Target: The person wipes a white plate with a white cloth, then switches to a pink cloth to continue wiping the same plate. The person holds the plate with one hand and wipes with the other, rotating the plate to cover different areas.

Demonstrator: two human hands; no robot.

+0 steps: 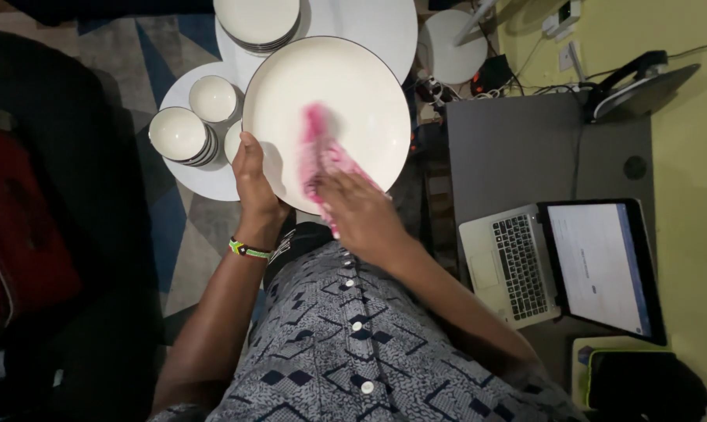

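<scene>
My left hand [253,181] grips the lower left rim of a large white plate [353,86] with a dark edge, holding it up over the tables. My right hand [361,212] presses a pink cloth [319,148] against the plate's face; the cloth is blurred with motion. A green and black wristband sits on my left wrist.
Below the plate a small round white table [205,176] carries stacks of white bowls [180,134]. A stack of white plates [258,23] rests on a second round table behind. An open laptop [560,262] stands on a grey desk [517,148] at right. A dark seat is at left.
</scene>
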